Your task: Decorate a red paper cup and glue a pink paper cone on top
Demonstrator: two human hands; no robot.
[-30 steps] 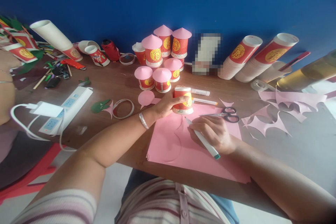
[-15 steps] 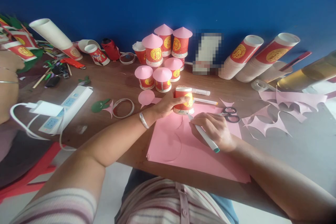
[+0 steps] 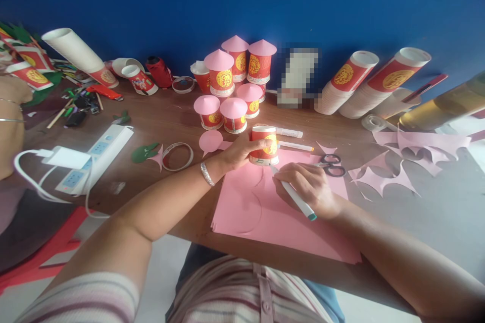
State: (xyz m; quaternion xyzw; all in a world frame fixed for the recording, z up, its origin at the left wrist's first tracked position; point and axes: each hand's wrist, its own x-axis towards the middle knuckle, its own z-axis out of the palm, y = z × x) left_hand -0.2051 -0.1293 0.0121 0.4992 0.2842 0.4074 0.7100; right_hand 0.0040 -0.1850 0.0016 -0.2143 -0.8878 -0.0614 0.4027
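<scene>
"Drawing in green on the lower white band [image 3: 261,162] of the red cup [image 3: 262,135]: is that our step in hand?"

"We judge so. Above the pink sheets [image 3: 288,229], our right hand [image 3: 308,186] pinches a marker [image 3: 297,198], thumb and fingers closed snugly about its barrel."

"Does its tip meet the band?"

"It is right at it; whether it touches, we cannot tell."

"And the cup?"

"Just beyond, at the far edge of the sheets. Our left hand [image 3: 240,151] clasps its left side, spread only as wide as the cup, thumb across the front; the other fingers are mostly hidden."

"What would our next move call for?"

"A steady cup, we think, perhaps a small turn of it, and a light stroke."

"Farther off?"

"Scissors [image 3: 333,165] to the right, then an orange-ended pen [image 3: 297,146]; past those, pink-roofed cups [image 3: 222,79] before the blue wall [image 3: 189,5]."
</scene>
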